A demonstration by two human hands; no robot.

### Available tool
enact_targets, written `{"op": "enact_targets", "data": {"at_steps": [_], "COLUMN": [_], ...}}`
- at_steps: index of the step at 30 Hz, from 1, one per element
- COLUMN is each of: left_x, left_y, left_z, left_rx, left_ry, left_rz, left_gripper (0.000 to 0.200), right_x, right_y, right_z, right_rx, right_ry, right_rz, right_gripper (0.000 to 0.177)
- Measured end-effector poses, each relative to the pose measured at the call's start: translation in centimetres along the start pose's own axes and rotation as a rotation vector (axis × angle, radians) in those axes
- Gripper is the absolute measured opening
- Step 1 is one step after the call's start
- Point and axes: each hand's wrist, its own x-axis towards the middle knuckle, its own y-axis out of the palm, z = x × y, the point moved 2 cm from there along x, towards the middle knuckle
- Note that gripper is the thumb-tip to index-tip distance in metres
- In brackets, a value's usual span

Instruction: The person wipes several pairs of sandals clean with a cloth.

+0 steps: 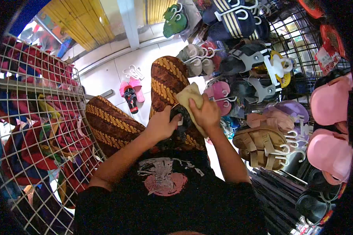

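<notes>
Over my lap, my left hand [164, 123] is closed round a dark item [179, 127], perhaps a sandal, whose shape is hard to make out against my black shirt. My right hand [205, 112] grips a pale yellow cloth [191, 96] that is bunched at the top and hangs down beside the dark item. Both hands are close together, above my knees in brown patterned trousers [169, 78].
A wire grid [39, 129] with colourful straps stands at the left. Pink and black sandals [133, 92] lie on the white tiled floor [106, 76]. Brown sandals [261, 147], pink sandals [329, 150] and several other pairs on hangers fill the right side.
</notes>
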Motion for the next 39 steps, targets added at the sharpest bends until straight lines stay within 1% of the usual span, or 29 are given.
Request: {"op": "enact_targets", "data": {"at_steps": [1,4,6,8,10,11,13,14,15,16,17,19,20,21,22,23,24,26,27,28,30,31,34,35,36,38,39], "left_x": [-0.1,-0.9,-1.4,-1.5,-1.5,-1.7,-2.3,-2.4,-1.2,0.7,1.4,1.3,1.3,3.0,3.3,4.2,5.5,7.1,6.3,6.4,6.9,7.6,9.0,9.9,10.0,10.2,10.3], "left_y": [0.1,-0.3,-0.8,-0.6,0.2,0.6,0.0,-0.5,1.2,2.6,2.0,-1.2,-3.6,-4.3,-6.7,-8.1,-8.9,-8.5,-8.7,-8.4,-8.7,-8.6,-7.7,-7.0,-6.5,-6.4,-6.3], "left_z": [-0.3,-0.9,-1.0,-0.1,0.9,1.2,-0.3,-0.9,2.1,5.2,7.6,9.2,8.9,11.3,9.8,10.7,11.9,18.5,18.5,19.8,21.3,21.2,21.6,22.4,22.4,21.8,22.3], "left_rx": [0.044,-0.027,-0.072,-0.158,-0.152,-0.150,-0.137,-0.133,-0.264,-0.541,-0.723,-1.320,-1.728,-1.815,-1.828,-1.803,-1.806,-2.122,-2.178,-2.098,-2.136,-2.258,-2.085,-1.954,-1.988,-2.062,-2.060], "left_ry": [0.002,-0.025,-0.060,-0.081,0.121,0.219,0.147,0.112,0.193,0.163,0.192,0.042,-0.145,-0.199,-0.236,-0.172,-0.212,-0.010,-0.132,-0.143,-0.257,-0.272,-0.186,-0.264,-0.135,-0.272,-0.199], "left_rz": [-0.016,-0.078,-0.065,-0.050,-0.118,-0.150,0.048,0.135,0.056,0.148,0.060,0.010,0.060,-0.033,-0.113,-0.127,-0.353,0.359,0.156,-0.008,-0.081,-0.159,-0.146,-0.198,0.039,0.039,0.065], "left_gripper": [0.040,0.037,0.035,0.034,0.034,0.034,0.035,0.036,0.038,0.037,0.034,0.030,0.028,0.028,0.033,0.038,0.044,0.049,0.051,0.050,0.048,0.045,0.043,0.042,0.039,0.038,0.038], "right_x": [0.6,2.7,4.1,5.8,7.8,9.6,12.9,13.5,14.5,15.5,15.4,16.5,16.9,17.4,18.0,20.0,21.0,16.0,17.2,17.0,16.0,16.5,17.0,17.6,17.5,16.5,16.1], "right_y": [0.0,-0.5,-0.4,-0.4,-0.3,0.3,0.8,-0.4,-1.0,-1.9,-4.0,-4.7,-4.6,-2.8,-1.1,4.3,7.7,7.8,12.1,11.7,11.2,12.2,13.5,14.7,14.4,12.5,12.2], "right_z": [0.5,2.4,3.7,5.6,7.4,7.9,9.5,10.5,11.5,12.6,14.1,15.3,15.9,15.9,16.0,14.4,13.9,16.0,15.1,16.3,17.5,17.5,16.7,16.6,16.9,17.9,18.1], "right_rx": [0.037,0.078,0.089,0.160,0.232,0.176,0.062,0.137,0.210,0.284,0.316,0.810,1.053,1.184,1.305,1.406,1.504,1.104,1.001,0.974,0.912,0.921,0.559,0.587,0.606,0.641,0.683], "right_ry": [-0.030,-0.144,-0.220,-0.317,-0.413,-0.358,-0.259,-0.307,-0.344,-0.395,-0.305,-0.279,-0.248,-0.152,-0.036,-0.023,0.002,-0.052,-0.112,-0.210,-0.382,-0.490,-0.512,-0.439,-0.455,-0.487,-0.550], "right_rz": [-0.023,-0.082,-0.111,-0.234,-0.349,-0.280,-0.143,-0.248,-0.367,-0.484,-0.388,-0.283,-0.201,-0.065,0.059,0.215,0.372,0.289,0.386,0.360,0.304,0.308,0.315,0.446,0.479,0.551,0.600], "right_gripper": [0.065,0.062,0.062,0.061,0.061,0.061,0.060,0.061,0.060,0.059,0.057,0.060,0.061,0.061,0.062,0.061,0.061,0.054,0.052,0.053,0.053,0.060,0.077,0.083,0.081,0.077,0.074]}}
